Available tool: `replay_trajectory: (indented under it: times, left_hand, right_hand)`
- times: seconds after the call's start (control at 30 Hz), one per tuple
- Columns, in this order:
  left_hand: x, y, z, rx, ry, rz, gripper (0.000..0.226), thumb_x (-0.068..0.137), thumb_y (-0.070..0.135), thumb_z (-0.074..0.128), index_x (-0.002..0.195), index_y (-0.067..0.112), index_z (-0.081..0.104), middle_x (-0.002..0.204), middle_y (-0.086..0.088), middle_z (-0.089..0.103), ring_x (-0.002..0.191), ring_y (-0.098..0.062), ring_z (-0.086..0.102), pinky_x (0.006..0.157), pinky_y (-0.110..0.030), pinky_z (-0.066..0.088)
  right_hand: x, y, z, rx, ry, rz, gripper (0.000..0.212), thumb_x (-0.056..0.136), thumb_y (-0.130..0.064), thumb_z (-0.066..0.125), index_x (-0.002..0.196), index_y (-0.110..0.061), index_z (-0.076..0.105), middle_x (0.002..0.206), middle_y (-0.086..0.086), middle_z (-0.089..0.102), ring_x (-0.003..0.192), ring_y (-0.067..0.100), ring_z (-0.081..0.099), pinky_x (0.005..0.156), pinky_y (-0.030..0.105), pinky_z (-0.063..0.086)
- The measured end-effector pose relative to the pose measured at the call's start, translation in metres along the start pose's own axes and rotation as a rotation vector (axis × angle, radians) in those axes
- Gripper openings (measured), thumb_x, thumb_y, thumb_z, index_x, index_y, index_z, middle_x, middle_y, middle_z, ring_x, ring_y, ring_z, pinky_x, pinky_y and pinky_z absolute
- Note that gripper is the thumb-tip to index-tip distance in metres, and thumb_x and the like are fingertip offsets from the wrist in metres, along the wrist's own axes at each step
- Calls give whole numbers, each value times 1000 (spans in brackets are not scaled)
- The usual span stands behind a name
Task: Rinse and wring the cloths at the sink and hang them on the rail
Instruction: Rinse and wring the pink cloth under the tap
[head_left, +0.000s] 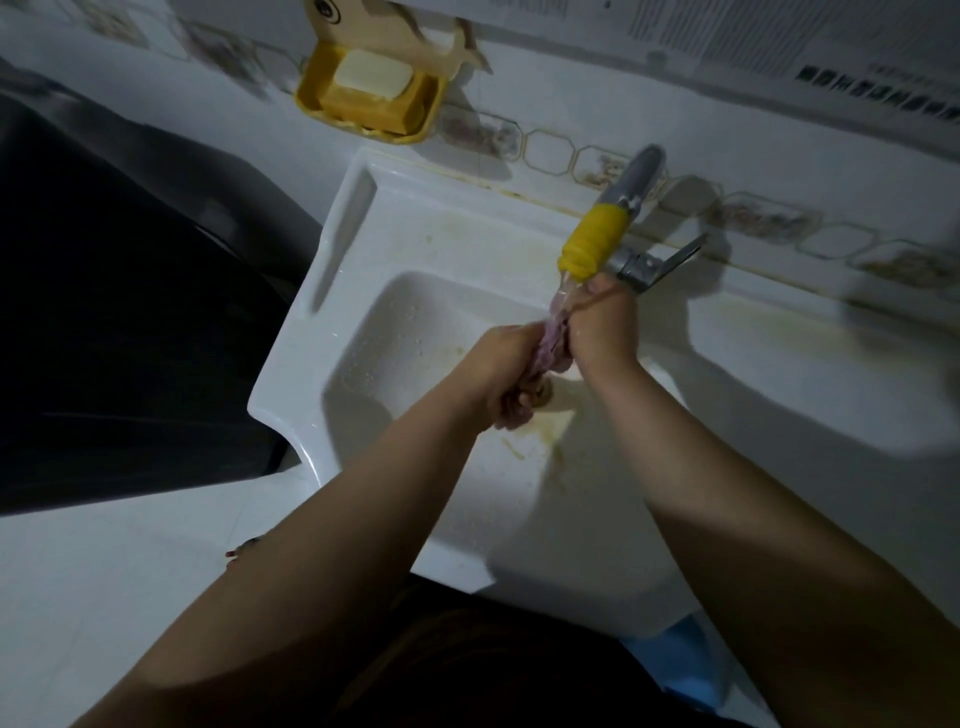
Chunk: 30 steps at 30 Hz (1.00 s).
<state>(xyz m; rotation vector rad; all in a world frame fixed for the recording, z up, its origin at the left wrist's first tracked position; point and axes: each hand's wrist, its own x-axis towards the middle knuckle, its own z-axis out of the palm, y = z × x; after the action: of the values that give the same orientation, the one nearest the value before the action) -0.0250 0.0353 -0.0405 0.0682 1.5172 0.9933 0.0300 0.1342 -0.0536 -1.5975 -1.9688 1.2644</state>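
2 hands (550, 358) gripping pink cloth (555, 338) between them, under tap (597, 239)

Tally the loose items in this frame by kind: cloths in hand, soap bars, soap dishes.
Cloths: 1, a pink cloth held under the tap by the left hand and right hand
Soap bars: 2, a white bar on a yellow bar
Soap dishes: 1, a yellow dish
Total: 4

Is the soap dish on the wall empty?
No, the yellow soap dish holds a pale bar of soap lying on top of an orange one.
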Motion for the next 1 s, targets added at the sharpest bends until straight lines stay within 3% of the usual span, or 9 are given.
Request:
replay_trajectory:
  times: [0.17,0.27,0.37,0.5,0.67,0.77,0.83,0.93,1.0]
  left_hand:
    - [13,-28,-35,210,328,91,40,99,43,46,113,9,63,106,-9,65,96,-21,60,81,-20,48]
    - [9,-40,-37,-144,103,-212,77,95,65,27,125,-1,53,123,-14,59,119,-31,55,102,-44,43]
    - [9,-30,-40,-558,-79,-168,86,91,71,24,128,-2,52,118,-20,61,108,-32,59,94,-42,47]
    - [0,0,-38,-453,-49,-39,22,99,24,47,93,6,57,63,-4,63,49,-10,60,48,-17,49]
    - [-10,9,-38,-136,0,105,21,97,19,51,84,7,62,57,-3,65,48,-12,60,49,-17,46]
    - [-20,11,-28,-84,-109,164,30,101,21,42,79,6,55,61,-8,58,49,-15,56,51,-20,46]
    - [-24,13,-28,-96,-205,212,30,103,23,38,79,8,48,61,-10,46,48,-17,47,46,-19,43]
    - [-23,14,-45,-19,-175,309,44,99,37,45,78,0,55,71,-29,52,64,-45,47,70,-39,45]
    - [-17,11,-58,-15,-18,339,50,98,40,47,87,-6,63,88,-38,59,81,-54,54,81,-51,44]
  right_hand:
    - [-12,-8,-15,564,-107,287,25,89,-15,53,64,-16,56,41,-6,54,36,7,50,42,17,36]
    - [-38,-11,-17,635,-395,387,22,92,-27,55,77,-14,66,62,5,69,50,16,63,48,23,46]
    - [-65,-7,-22,428,-626,187,21,94,-17,55,78,-19,68,74,8,66,59,17,58,55,26,47]
    - [-83,9,-32,172,-851,90,23,91,-13,61,110,-24,55,97,3,63,79,13,60,62,15,49]
    - [-57,42,-24,213,-447,186,53,92,6,49,135,-22,34,119,6,52,84,6,58,66,17,48]
    - [-37,50,-9,105,-511,44,63,89,7,51,144,-19,31,136,1,41,115,11,47,81,12,41]
    - [-30,52,-1,121,-610,53,46,92,-1,56,134,-14,45,121,-2,53,105,12,54,75,8,44]
    - [-26,54,-1,147,-672,117,5,90,-10,61,91,-12,57,82,3,61,76,17,57,68,22,46]
    - [-25,59,-7,177,-617,145,26,87,-15,66,71,-20,46,67,-2,53,68,16,50,67,29,39]
